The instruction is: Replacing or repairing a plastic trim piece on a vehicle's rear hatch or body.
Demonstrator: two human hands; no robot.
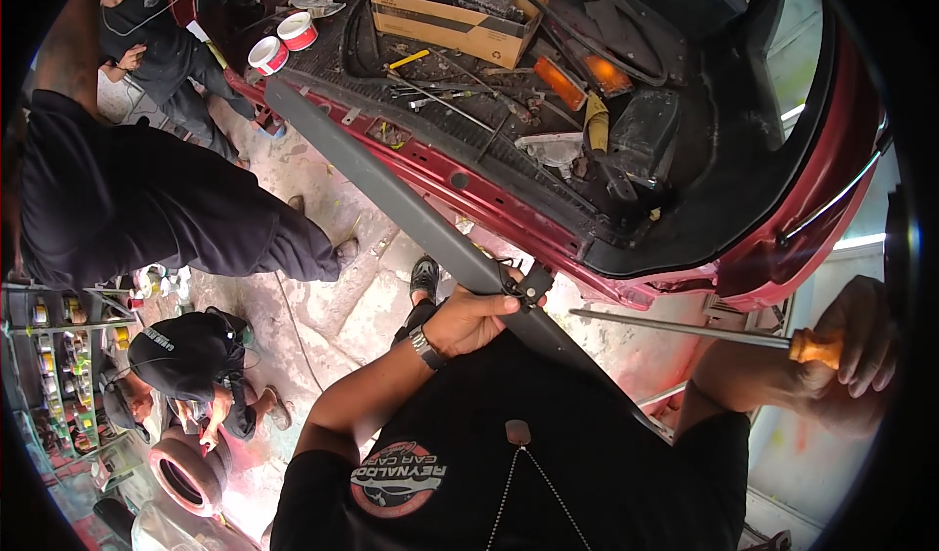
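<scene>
My left hand [465, 318] grips a long dark grey trim bar [381, 189] that runs diagonally from the upper left across my body. Its fingers are wrapped round the bar beside a small black bracket [534, 287], with the thumb on the bar's face. At the far right, my right hand [851, 346] is closed on the orange handle of a long screwdriver [685, 327]. The screwdriver's steel shaft points left, its tip to the right of the bracket and apart from it.
Ahead, an open red car rear [606, 263] holds a cardboard box [450, 23], two tubs [267, 55], orange lenses [559, 84] and tools. Two co-workers [147, 179] stand at the left. Another [186, 355] bends over a tire [186, 473] beside a shelf of cans [68, 355].
</scene>
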